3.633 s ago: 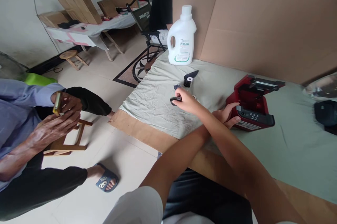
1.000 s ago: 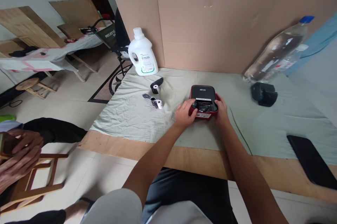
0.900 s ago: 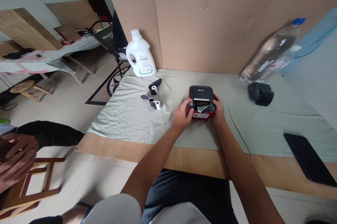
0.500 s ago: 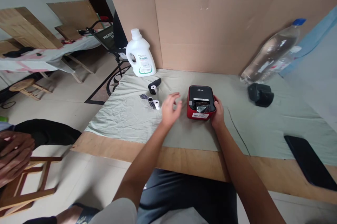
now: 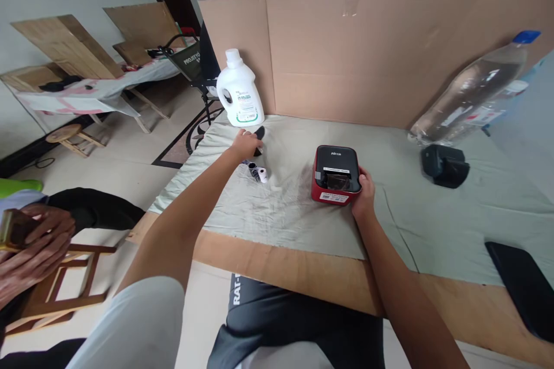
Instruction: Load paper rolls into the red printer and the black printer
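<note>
Boxy device [image 5: 336,175]: black top with pale lettering and a thin white strip; glossy red sides; white front sticker with dark print
Loose strip [image 5: 260,133]: solid black
Small roll [image 5: 262,175]: white, dark dot at the centre
Jug [image 5: 241,92]: plain white, label printed in green with a curved green border
Tablecloth [image 5: 298,224]: pale grey-green, unpatterned
Table edge [image 5: 277,256]: light brown wood
Cardboard panel [image 5: 337,57]: plain tan
Large bottle [image 5: 471,94]: clear, topped in bright blue
Flat slab [image 5: 521,288]: black
Folding chair [image 5: 186,60]: dark green, white lettering
Far table's cover [image 5: 82,97]: white with pink bands
Floor inlay [image 5: 201,135]: black curves and borders over brownish tan
Trousers [image 5: 298,323]: dark blue-grey, white letters
</note>
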### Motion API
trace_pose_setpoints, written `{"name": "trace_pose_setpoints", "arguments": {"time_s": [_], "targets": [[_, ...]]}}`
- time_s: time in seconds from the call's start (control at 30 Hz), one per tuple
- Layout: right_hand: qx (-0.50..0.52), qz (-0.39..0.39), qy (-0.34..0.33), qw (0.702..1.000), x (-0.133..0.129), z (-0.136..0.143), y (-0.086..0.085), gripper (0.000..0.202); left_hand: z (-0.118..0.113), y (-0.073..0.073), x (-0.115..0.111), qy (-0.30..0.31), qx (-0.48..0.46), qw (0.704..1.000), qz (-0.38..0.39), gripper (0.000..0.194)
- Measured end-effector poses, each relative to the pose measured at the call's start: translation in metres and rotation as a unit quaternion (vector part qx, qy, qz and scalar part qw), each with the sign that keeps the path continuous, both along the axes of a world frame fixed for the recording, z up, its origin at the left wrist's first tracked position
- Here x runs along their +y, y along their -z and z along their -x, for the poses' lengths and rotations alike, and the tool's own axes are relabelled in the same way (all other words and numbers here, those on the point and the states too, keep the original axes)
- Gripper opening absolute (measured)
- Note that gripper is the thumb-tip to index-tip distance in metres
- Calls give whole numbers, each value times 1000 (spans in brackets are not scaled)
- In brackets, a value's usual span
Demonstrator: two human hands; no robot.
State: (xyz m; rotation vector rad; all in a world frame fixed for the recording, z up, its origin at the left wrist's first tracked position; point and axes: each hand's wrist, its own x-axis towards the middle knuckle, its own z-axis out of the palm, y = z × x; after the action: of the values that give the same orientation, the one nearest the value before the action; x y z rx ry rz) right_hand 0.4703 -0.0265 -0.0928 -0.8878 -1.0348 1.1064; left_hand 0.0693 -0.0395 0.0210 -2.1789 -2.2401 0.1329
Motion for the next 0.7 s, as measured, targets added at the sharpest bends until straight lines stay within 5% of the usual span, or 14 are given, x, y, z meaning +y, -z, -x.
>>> {"name": "trace_pose_setpoints", "arguments": {"time_s": [0.27,0.57,0.7], "targets": [[-10,13,5,1000,1,-3,3,43,49,-27,-55,-90,35,995,-32,52],[2,31,15,999,5,-1,2,40,59,1,-107,-154,11,986,61,38],[-12,76,-6,997,-3,-17,-6,38,52,-7,-116,-170,-47,984,29,36]]}}
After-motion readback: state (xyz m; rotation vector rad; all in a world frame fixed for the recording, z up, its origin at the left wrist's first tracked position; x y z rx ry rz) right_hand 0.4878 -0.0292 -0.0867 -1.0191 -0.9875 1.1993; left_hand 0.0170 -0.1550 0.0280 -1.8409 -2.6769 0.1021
